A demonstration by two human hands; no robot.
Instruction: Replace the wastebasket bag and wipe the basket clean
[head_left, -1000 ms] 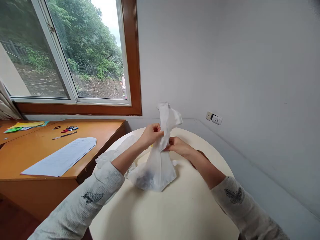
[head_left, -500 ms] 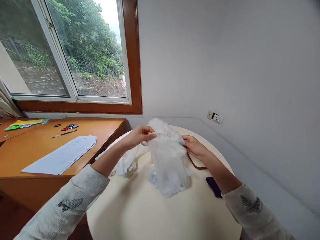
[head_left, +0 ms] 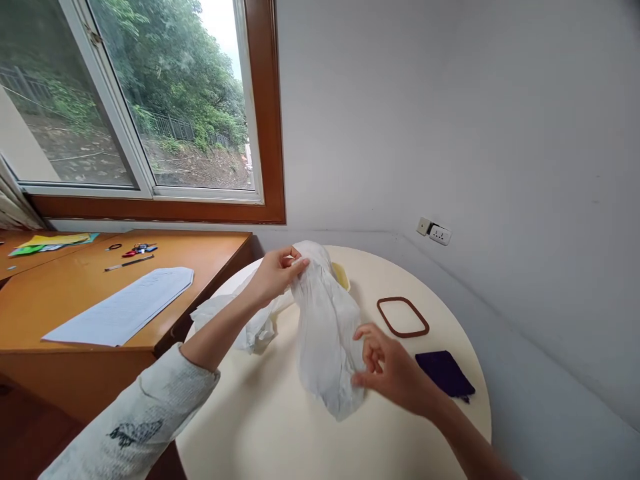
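A white, translucent, thin plastic bag (head_left: 327, 333) lies stretched out near the middle of the round, cream-coloured tabletop (head_left: 280, 427), and its long axis runs from the far side towards the wearer, slanting slightly to the right as it comes nearer. The left hand (head_left: 274, 273) is at the far part of that axis, on its left edge, with thumb and fingertips pinching the plastic; from this grip the loose body of the bag extends nearer and to the right. The right hand (head_left: 393, 370) is closer to the near end, just beside the bag's right edge, its fingers curled and its thumb parted from them, so this grip looks released; whether the fingertips brush the plastic cannot be told. A second crumpled white plastic bag (head_left: 260, 330) lies left of the first, partly behind the left forearm. A yellow object (head_left: 341, 275) shows partly behind the far end of the bag. Right of the bag lie a brown rounded-square frame (head_left: 407, 334) and, nearer, a dark purple piece of cloth (head_left: 445, 373).
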